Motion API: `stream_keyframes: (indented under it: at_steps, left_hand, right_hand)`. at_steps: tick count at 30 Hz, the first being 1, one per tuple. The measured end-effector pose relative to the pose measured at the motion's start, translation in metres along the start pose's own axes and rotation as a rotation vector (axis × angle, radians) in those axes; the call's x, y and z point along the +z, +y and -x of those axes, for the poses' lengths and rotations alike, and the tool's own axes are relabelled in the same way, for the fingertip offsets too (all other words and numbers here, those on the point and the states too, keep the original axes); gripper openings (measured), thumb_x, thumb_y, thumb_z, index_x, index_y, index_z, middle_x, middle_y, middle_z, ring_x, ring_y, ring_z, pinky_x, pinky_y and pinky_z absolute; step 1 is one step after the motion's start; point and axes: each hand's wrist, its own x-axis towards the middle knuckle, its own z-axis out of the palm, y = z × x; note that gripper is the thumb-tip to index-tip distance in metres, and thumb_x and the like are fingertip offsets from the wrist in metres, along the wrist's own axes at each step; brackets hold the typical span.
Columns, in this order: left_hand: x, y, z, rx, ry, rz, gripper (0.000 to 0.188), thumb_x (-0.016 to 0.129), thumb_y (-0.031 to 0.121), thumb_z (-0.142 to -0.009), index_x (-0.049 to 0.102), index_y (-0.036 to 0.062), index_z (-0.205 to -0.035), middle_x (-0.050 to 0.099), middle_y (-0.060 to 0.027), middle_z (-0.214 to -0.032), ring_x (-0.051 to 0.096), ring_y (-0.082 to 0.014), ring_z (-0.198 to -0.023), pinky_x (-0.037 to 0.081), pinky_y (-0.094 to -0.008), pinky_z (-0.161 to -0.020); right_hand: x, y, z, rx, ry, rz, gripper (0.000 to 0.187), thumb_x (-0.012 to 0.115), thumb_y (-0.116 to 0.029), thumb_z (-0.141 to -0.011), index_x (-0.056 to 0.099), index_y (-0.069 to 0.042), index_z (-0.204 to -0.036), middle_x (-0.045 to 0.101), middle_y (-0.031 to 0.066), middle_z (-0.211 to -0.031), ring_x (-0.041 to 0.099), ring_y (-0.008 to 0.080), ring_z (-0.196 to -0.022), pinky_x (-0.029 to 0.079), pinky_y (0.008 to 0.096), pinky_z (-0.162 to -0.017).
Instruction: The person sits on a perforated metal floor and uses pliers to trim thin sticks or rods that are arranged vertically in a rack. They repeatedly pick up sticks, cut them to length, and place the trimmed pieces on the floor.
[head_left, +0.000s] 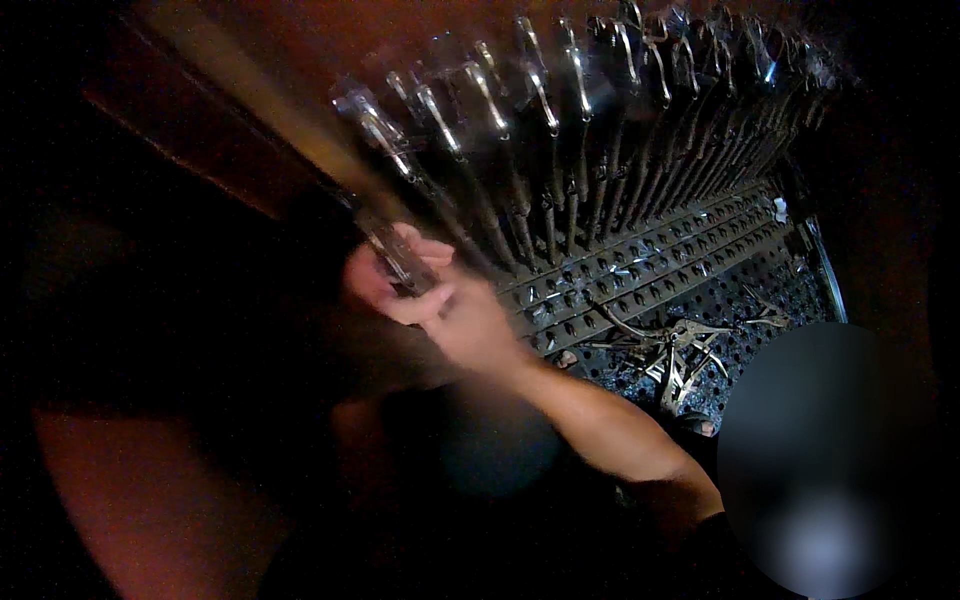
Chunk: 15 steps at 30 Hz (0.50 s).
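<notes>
The scene is dark and motion-blurred. My right hand [455,310] reaches in from the lower right and is closed around a long metal clamp [398,255], the leftmost of a row. A row of several similar metal clamps [580,130] stands upright in a perforated metal rack [650,265], their shiny handles at the top. My left hand [368,280] shows only as a pale blur just left of the held clamp, touching or very close to it; its grip cannot be made out.
Loose metal clamps [680,350] lie in a heap on a perforated plate in front of the rack. A reddish-brown wooden surface [230,110] runs along the upper left. A round blurred patch [830,460] covers the lower right.
</notes>
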Motion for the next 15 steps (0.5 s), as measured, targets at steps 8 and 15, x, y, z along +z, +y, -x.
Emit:
stream_keyframes:
  at_steps: [8,15]
  left_hand:
    - [-0.041,-0.056,-0.035,-0.036,-0.346,-0.174,0.052,0.075,0.004,-0.074,0.047,0.0026,-0.118,0.062,-0.0121,-0.11,0.06,-0.0182,-0.104,0.049,-0.0374,-0.095]
    - [-0.06,-0.009,-0.013,0.142,-0.327,-0.359,0.048,0.073,0.004,-0.079,0.053,0.0016,-0.122,0.064,-0.0134,-0.115,0.061,-0.0225,-0.107,0.049,-0.0402,-0.098]
  right_hand:
    - [-0.006,0.018,-0.005,-0.122,0.149,0.063,0.035,0.06,-0.023,-0.084,0.07,-0.009,-0.116,0.067,0.0265,-0.084,0.067,0.0451,-0.078,0.055,0.0519,-0.074]
    - [0.02,0.013,-0.004,-0.1,0.069,0.19,0.031,0.071,-0.02,-0.076,0.072,-0.006,-0.104,0.066,0.0222,-0.073,0.065,0.0433,-0.072,0.054,0.0493,-0.07]
